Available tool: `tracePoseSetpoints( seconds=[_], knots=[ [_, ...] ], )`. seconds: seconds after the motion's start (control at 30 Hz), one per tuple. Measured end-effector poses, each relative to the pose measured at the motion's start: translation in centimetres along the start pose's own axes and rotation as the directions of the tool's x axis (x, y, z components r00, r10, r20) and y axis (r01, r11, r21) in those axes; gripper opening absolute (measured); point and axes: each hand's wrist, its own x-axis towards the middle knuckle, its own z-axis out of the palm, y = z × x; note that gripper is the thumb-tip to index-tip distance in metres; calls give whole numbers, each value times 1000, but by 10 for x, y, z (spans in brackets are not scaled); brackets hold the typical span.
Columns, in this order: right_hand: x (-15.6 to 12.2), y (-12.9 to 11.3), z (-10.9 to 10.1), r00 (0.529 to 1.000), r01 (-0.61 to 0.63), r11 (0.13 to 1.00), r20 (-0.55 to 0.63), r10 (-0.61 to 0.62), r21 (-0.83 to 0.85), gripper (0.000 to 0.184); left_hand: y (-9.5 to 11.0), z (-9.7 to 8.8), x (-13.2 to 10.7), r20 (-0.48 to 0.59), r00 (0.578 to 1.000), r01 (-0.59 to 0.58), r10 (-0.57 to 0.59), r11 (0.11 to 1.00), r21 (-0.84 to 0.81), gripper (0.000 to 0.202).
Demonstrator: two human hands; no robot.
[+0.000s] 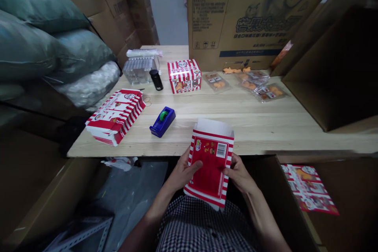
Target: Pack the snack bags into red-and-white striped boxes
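Observation:
A flat red-and-white striped carton [210,161] with a barcode is held in front of me, just below the wooden table's front edge [265,147]. My left hand [183,171] grips its left side with the thumb across the red face. On the carton's right edge my right hand [240,175] is closed. A stack of flat striped cartons [115,116] lies on the table's left end. One assembled striped box [184,75] stands at the back.
A blue tape dispenser [162,121] sits mid-table beside a black cylinder [156,79] and clear plastic trays [139,69]. Bagged orange snacks [255,82] lie at the back right. Large cardboard boxes [251,12] surround the table. A box at lower right holds printed sheets [310,189].

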Motion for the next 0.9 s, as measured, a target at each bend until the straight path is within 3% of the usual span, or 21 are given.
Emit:
tracePoseSetpoints(
  seconds=[0.23,0.43,0.6,0.67,0.73,0.83,0.9],
  knots=[
    [0,10,-8,999,-50,996,16,51,-70,38,1,-16,0,43,996,76,-73,995,-60,44],
    [10,26,-3,991,-57,997,-123,51,-49,39,-18,-13,5,-67,992,102,-108,991,-90,41],
    [8,10,0,990,-61,997,-121,66,45,52,-20,-9,6,-70,991,112,-117,991,-73,40],
    [7,2,1,988,-46,995,-142,58,85,52,-15,-7,6,-62,994,80,-85,994,-70,42],
    [8,-2,0,987,-45,995,-149,59,93,52,-9,-6,8,-140,990,-21,14,998,-52,48],
    [8,-2,-2,991,-58,995,-119,67,80,55,-1,-10,12,-292,941,-171,172,985,30,50],
    [8,-2,-4,994,-80,995,-75,84,63,56,2,-14,15,-299,933,-191,200,980,60,41]
  ],
)
